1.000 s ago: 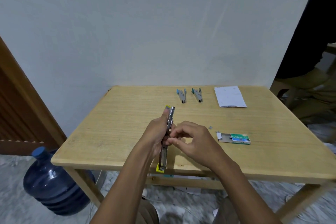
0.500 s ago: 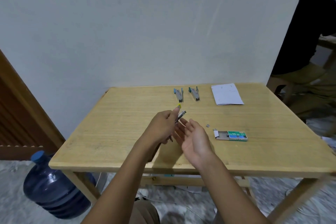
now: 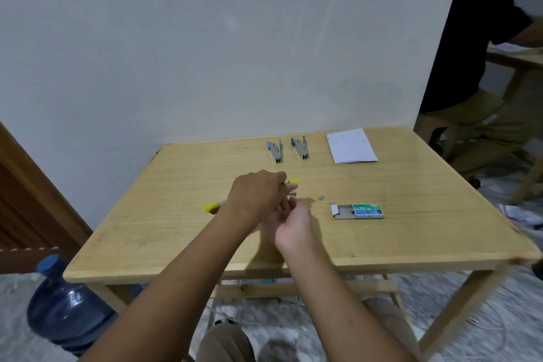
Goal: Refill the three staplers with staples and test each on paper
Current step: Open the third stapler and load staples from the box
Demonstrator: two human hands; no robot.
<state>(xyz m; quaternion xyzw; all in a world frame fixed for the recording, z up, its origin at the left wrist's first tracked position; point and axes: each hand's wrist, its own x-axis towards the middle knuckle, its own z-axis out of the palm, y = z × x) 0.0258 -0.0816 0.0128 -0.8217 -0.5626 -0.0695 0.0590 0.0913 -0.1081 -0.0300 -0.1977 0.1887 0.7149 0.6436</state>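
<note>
My left hand grips the yellow-tipped stapler over the middle of the wooden table; its yellow ends stick out on both sides of the fist. My right hand is just beside and under it, palm up, fingers loosely apart, touching the stapler's underside; whether it holds staples is hidden. A blue stapler and a green stapler lie side by side at the far edge. White paper lies to their right. The green staple box lies open, with a loose staple strip beside it.
A blue water jug stands on the floor at the table's left front corner. A person in a black shirt sits at the right by another table. A wooden door is at the left. A white wall backs the table.
My left hand has turned the yellow stapler from upright to lying crosswise and moved it farther over the table. My right hand has opened and turned palm up under it.
</note>
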